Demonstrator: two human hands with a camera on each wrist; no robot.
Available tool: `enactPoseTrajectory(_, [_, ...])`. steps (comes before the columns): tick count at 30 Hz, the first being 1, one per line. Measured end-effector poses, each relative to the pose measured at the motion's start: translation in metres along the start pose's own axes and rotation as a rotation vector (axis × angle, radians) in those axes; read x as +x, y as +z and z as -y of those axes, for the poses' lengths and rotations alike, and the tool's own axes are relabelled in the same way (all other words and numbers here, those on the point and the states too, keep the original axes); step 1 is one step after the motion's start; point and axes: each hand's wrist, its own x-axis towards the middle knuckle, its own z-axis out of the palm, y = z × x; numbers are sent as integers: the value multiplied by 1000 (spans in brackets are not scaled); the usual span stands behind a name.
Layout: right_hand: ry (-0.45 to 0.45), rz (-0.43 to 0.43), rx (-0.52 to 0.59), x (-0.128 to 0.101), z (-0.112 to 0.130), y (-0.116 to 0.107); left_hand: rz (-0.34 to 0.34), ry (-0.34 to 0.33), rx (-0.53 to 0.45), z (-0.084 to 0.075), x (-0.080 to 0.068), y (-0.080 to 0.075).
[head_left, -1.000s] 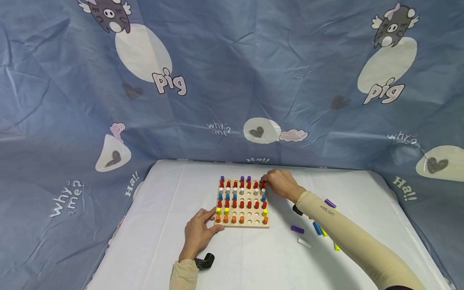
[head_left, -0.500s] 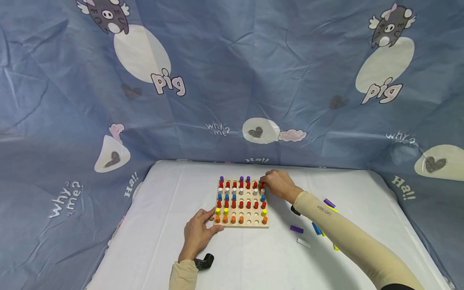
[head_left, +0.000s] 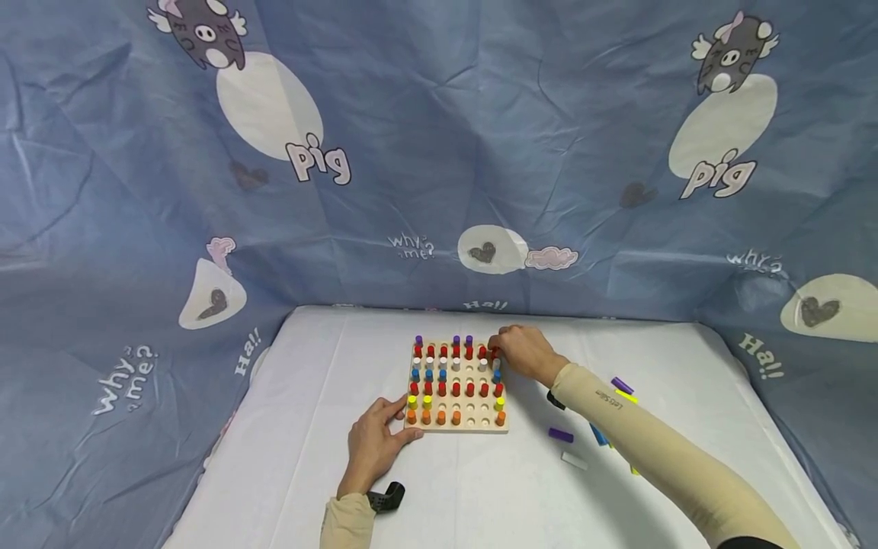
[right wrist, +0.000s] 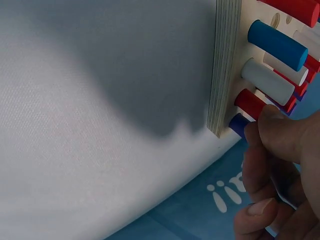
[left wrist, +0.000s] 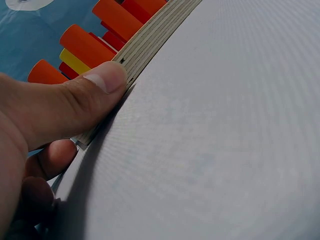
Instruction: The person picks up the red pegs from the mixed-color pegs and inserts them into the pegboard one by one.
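A wooden pegboard (head_left: 463, 429) lies on the white table, with rows of orange, yellow, red, blue, white and purple pegs upright in its holes. My left hand (head_left: 373, 442) holds the board's near left corner. In the left wrist view the thumb (left wrist: 107, 77) presses on the layered front edge, with fingers round the side. At the far right corner my right hand (head_left: 527, 351) pinches a purple peg (right wrist: 239, 125), whose lower end is at the board's corner hole. The thumb overlaps the top of the neighbouring red peg (right wrist: 248, 103). A white peg (right wrist: 267, 81) and blue peg (right wrist: 277, 44) stand beside it.
Loose pegs lie right of the board: a purple peg (head_left: 561, 435), a white peg (head_left: 574, 460), another purple peg (head_left: 622, 385), and blue and yellow ones partly under the right forearm (head_left: 638, 412). A blue printed cloth (head_left: 411, 191) rises behind and beside the table.
The right forearm has shifted slightly left, covering more of the loose blue and yellow pegs. The right hand stays at the far right corner and the left hand keeps its hold.
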Motion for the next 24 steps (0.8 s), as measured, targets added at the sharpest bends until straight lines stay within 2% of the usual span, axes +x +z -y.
enactPoseTrajectory(8, [-15,20,-20,-3,-2,-2,-3,13,3,1,0,2])
enactPoseTrajectory(17, [-52,-51,43,-10,-6,-16,-3,32,10,2,3,2])
enactPoseTrajectory(24, [-38,-89,85,-25,-11,-28,-7,33,7,5,2,0])
